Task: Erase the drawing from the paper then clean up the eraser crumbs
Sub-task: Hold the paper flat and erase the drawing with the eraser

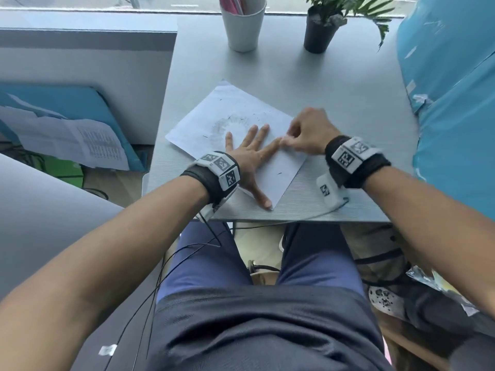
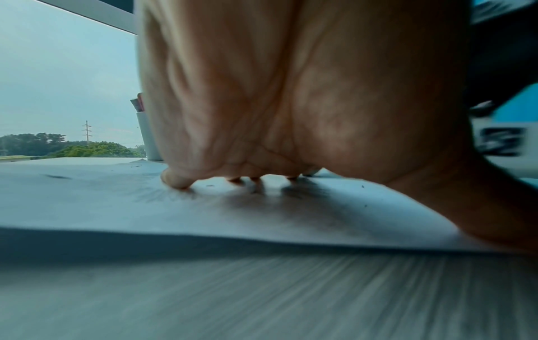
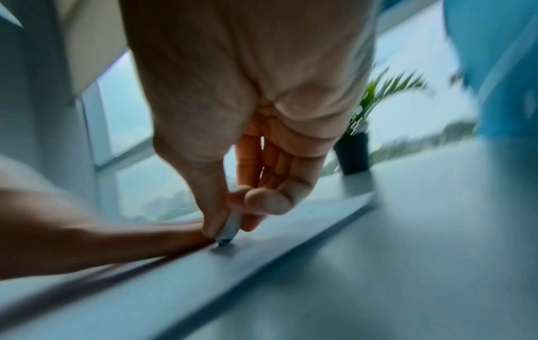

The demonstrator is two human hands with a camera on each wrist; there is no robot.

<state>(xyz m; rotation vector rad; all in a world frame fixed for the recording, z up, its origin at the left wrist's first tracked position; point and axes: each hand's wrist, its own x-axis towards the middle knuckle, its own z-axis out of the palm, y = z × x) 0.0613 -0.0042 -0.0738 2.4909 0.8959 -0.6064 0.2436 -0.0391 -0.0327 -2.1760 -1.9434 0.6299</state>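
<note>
- The grey rectangular tabletop (image 1: 334, 108) fills the frame's centre.
- The white paper sheet (image 1: 241, 108), faint grey smudge included, lies centre-frame.
- The left hand (image 1: 247, 153), fingers spread flat, should press firmly to stop creasing.
- The right hand (image 1: 305, 132) pinches a small pale eraser (image 3: 230, 232); short, light strokes suit best.
- Dark eraser crumbs (image 1: 280, 173) dot the sheet.

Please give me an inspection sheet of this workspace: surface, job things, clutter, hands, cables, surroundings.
Surface: grey desk.
Job things: paper lies tilted, grey pencil smudge partly erased; dark eraser crumbs scattered; eraser touching the paper.
Clutter: white cup, potted plant at the far edge.
Hands: left hand flat, pressing the paper; right hand pinches the eraser.
Cables: black cables hang from the wrists.
Surroundings: window, blue plastic bag.
</note>
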